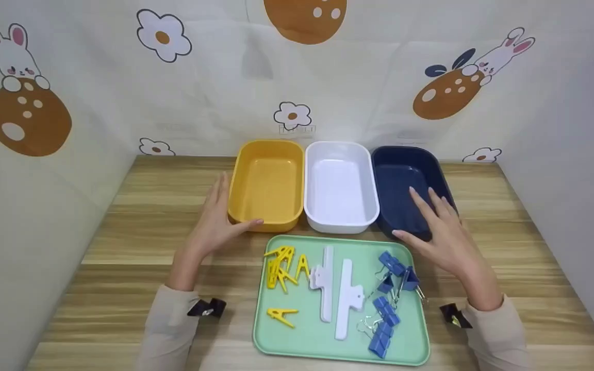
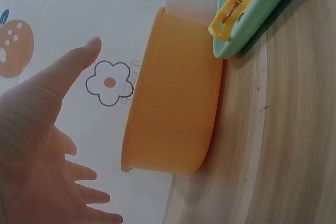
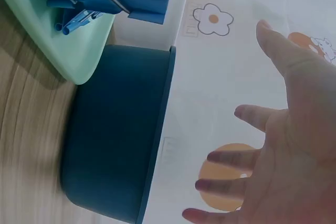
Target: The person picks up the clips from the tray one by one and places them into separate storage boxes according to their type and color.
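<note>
My left hand [image 1: 212,221] is spread beside the yellow bin [image 1: 266,190], fingers straight and holding nothing. In the left wrist view the thumb and fingers [image 2: 86,195] stand apart from that bin's wall. Over the near right part of the navy bin [image 1: 400,180] hovers my right hand [image 1: 446,237], its fingers extended and free of any object. Between the two bins sits a white bin [image 1: 341,185]. A green tray [image 1: 307,340] in front carries several yellow clothespins [image 1: 281,314], two white bar clips [image 1: 346,299] and several blue binder clips [image 1: 382,337].
The three bins stand side by side at the back of the wooden table [image 1: 116,278], close to a patterned cloth wall [image 1: 214,93]. More cloth rises at the left and right. The tray lies just in front of the bins, between the forearms.
</note>
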The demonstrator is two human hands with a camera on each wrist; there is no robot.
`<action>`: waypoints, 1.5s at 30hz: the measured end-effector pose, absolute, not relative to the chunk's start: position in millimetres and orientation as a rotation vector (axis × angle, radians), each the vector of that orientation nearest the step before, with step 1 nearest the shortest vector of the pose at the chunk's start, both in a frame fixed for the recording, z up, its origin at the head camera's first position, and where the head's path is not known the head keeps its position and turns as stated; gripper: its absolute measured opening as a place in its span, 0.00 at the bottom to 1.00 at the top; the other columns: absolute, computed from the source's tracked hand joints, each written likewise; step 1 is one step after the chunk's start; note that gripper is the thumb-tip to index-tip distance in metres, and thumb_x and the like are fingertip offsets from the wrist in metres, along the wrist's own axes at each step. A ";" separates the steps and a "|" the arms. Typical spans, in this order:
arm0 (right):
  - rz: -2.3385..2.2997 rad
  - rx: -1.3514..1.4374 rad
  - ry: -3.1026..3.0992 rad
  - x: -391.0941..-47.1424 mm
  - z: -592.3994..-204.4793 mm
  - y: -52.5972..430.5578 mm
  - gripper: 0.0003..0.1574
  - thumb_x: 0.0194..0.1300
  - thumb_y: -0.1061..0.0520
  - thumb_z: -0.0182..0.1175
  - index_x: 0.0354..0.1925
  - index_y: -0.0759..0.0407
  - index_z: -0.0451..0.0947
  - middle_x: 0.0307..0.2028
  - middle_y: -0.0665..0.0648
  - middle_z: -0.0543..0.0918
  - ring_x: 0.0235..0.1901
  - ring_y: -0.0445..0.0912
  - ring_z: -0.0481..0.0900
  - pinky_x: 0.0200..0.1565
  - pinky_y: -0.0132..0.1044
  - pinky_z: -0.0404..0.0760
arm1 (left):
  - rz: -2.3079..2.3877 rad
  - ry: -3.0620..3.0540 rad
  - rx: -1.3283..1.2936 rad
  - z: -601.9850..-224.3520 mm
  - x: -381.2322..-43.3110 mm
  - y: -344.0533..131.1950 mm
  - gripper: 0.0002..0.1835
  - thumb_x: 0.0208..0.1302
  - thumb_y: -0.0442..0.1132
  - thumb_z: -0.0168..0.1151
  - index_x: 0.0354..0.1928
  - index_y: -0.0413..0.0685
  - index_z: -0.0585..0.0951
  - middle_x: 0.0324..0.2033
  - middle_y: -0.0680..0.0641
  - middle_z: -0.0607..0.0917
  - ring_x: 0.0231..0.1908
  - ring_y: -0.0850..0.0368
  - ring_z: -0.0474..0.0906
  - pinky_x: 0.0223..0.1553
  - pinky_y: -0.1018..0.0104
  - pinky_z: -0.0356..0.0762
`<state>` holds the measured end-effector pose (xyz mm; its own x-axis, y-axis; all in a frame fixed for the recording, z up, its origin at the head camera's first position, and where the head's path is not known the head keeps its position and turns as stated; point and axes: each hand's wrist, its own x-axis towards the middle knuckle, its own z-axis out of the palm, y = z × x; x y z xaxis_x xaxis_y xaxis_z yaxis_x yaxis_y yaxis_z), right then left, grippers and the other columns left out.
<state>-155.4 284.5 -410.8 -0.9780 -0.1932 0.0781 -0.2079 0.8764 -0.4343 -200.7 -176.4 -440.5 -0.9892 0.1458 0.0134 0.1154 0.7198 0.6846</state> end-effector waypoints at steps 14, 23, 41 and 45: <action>0.875 0.528 -2.893 -156.9 -402.8 269.2 0.52 0.71 0.45 0.71 0.82 0.57 0.59 0.78 0.71 0.63 0.76 0.71 0.60 0.72 0.73 0.61 | 1.269 2.787 0.176 -443.9 -209.3 -184.8 0.70 0.60 0.54 0.80 0.85 0.42 0.36 0.84 0.36 0.37 0.83 0.36 0.36 0.81 0.37 0.41; 1.146 0.642 -2.810 -159.7 -395.6 252.0 0.41 0.69 0.56 0.72 0.75 0.63 0.70 0.66 0.69 0.80 0.59 0.65 0.83 0.56 0.61 0.85 | 1.375 2.762 0.172 -449.8 -211.8 -183.9 0.71 0.58 0.49 0.83 0.85 0.45 0.37 0.84 0.36 0.39 0.83 0.35 0.37 0.82 0.39 0.40; 1.393 0.875 -2.870 -168.5 -393.7 199.7 0.21 0.77 0.57 0.63 0.61 0.67 0.81 0.47 0.61 0.88 0.42 0.54 0.89 0.45 0.36 0.87 | 1.502 2.645 0.219 -460.2 -210.9 -178.8 0.58 0.71 0.49 0.71 0.85 0.44 0.39 0.85 0.37 0.42 0.83 0.38 0.39 0.82 0.40 0.38; 1.381 0.919 -2.886 -170.6 -398.2 186.6 0.18 0.77 0.57 0.62 0.59 0.67 0.82 0.45 0.61 0.89 0.44 0.55 0.88 0.47 0.39 0.88 | 1.476 2.673 0.246 -464.1 -211.6 -177.8 0.58 0.72 0.49 0.70 0.85 0.42 0.39 0.84 0.35 0.40 0.83 0.36 0.38 0.82 0.40 0.37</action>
